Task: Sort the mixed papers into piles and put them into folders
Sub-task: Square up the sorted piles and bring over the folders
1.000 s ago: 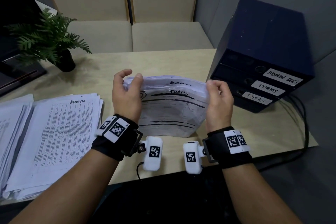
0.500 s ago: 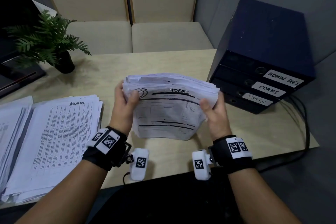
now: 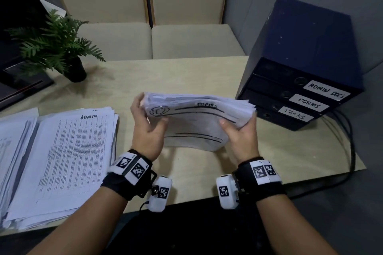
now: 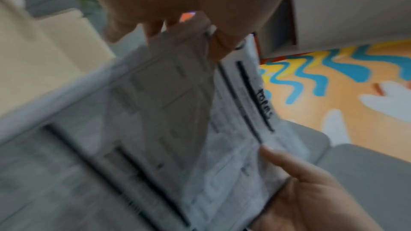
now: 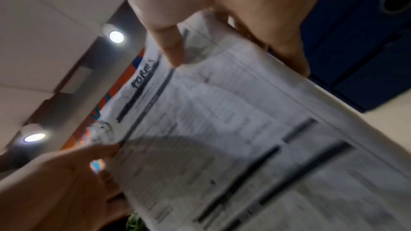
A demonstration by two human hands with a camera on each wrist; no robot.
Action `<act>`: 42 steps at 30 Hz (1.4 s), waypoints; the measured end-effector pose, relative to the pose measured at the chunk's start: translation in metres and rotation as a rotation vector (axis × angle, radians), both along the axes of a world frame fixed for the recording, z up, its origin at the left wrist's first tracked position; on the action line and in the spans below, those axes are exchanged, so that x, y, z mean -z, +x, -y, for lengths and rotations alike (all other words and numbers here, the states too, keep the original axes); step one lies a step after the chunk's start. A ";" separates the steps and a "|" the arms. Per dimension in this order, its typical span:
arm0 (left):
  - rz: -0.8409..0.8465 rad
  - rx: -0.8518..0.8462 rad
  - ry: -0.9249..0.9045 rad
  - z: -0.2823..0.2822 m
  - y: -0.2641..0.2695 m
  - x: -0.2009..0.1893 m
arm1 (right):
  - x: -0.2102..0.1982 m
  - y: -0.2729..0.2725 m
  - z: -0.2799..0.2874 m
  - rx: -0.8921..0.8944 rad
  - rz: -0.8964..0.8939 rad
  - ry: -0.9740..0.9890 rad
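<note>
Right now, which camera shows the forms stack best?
The head view: the forms stack shows nearly whole, gripped by the left hand and right hand. Both wrist views show only blurred close-ups of its top sheet.

The stack (image 3: 192, 122) now tips back flatter, its right corner nearer the binders (image 3: 290, 97). The left hand (image 3: 145, 130) and right hand (image 3: 241, 141) grip lower on its sides, off the top edge.

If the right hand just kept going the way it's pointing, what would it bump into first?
Probably the blue binders, near the left end of their spines. The right hand grips the forms stack and points forward across the table; depth is hard to judge, so it might just pass them.
</note>
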State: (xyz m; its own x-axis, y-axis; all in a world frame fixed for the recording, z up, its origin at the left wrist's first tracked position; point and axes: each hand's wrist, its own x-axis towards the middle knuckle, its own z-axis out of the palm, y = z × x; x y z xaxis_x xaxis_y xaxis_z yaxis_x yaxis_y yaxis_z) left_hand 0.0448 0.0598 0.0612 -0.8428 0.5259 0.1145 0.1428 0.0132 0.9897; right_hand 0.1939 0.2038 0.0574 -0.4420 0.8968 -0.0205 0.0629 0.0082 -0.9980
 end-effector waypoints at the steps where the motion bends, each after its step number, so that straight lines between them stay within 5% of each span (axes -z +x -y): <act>1: -0.061 -0.011 0.025 -0.001 0.003 -0.008 | -0.002 0.000 0.000 0.052 -0.004 0.054; 6: -0.599 -0.058 -0.109 -0.012 0.003 -0.031 | -0.016 -0.005 -0.002 0.090 0.081 0.542; 8: -0.659 -0.021 -0.207 -0.014 0.000 -0.030 | -0.017 -0.006 -0.004 0.054 0.157 0.635; 18: -0.580 -0.005 -0.126 -0.010 -0.003 -0.029 | -0.019 -0.001 -0.006 0.056 0.135 0.579; 22: -0.010 0.089 0.008 -0.008 -0.008 -0.014 | -0.010 0.001 -0.010 -0.058 0.053 0.139; 24: 0.088 0.112 -0.040 -0.008 -0.014 0.005 | 0.001 0.000 -0.012 -0.107 0.077 0.053; 29: 0.044 0.044 -0.242 -0.016 -0.013 0.027 | 0.015 -0.009 -0.012 -0.051 0.228 -0.021; 36: -0.091 -0.037 -0.116 -0.006 0.000 0.016 | 0.008 -0.003 -0.013 -0.046 0.150 -0.009; 42: 0.021 0.057 -0.525 0.004 0.004 0.048 | 0.048 -0.003 0.000 -0.073 0.402 -0.146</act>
